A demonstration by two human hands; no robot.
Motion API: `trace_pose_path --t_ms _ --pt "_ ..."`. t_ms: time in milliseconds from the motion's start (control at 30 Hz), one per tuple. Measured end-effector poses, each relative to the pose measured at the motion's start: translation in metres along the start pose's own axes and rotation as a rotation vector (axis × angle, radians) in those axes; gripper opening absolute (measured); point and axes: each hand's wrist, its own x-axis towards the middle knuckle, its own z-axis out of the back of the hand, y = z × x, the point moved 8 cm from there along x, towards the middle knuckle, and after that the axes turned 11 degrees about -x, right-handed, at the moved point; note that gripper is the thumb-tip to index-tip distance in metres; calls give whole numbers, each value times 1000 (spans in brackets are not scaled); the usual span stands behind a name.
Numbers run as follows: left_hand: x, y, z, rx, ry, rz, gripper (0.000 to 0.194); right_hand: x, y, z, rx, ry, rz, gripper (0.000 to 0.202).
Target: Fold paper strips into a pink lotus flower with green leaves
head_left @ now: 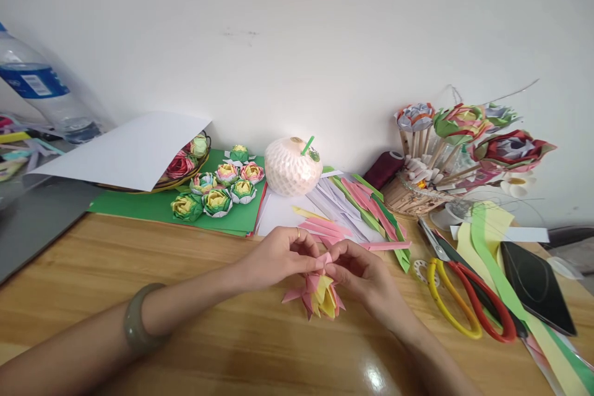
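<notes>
A pink and yellow folded-paper flower (pixel 322 298) is held just above the wooden table. My left hand (pixel 281 258) pinches a pink petal at the flower's far side between thumb and fingers. Close against it, my right hand (pixel 364 275) pinches the same area, its fingertips nearly meeting the left ones. Pointed pink petals stick out around the yellow ones. Just beyond my hands lie pink folded paper strips (pixel 327 229) and white folded strips (pixel 338 204). The fingertips partly hide the petal being gripped.
Scissors (pixel 457 288) with red and yellow handles lie right, near a phone (pixel 538 284). Finished paper flowers (pixel 218 198) sit on green paper (pixel 139 213). A white netted ball with a straw (pixel 292 167) stands centre back; a flower basket (pixel 413 192) right; a bottle (pixel 41 86) left.
</notes>
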Motion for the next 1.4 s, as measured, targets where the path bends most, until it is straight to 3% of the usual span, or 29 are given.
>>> trace_pose_path --t_ms 267,467,800,1033,1133,1267,1400 --pt "7 12 7 -42 -46 77 7 5 -13 -4 20 15 -55 23" --pt "7 15 9 -77 -70 89 13 7 -12 -4 -25 26 -43 27" --pt "6 13 13 70 -122 -76 16 6 -19 -2 -103 -68 -36 22" --pt "1 5 15 168 -187 -144 10 4 -17 -2 -137 -61 -44 16" --pt "3 4 14 69 -150 -111 9 -1 -8 6 -327 -168 44 13" --pt "6 14 17 -240 -169 24 22 -10 11 11 -582 -294 271 12" --pt "7 24 7 -258 -42 140 19 -17 30 9 -699 -347 507 12"
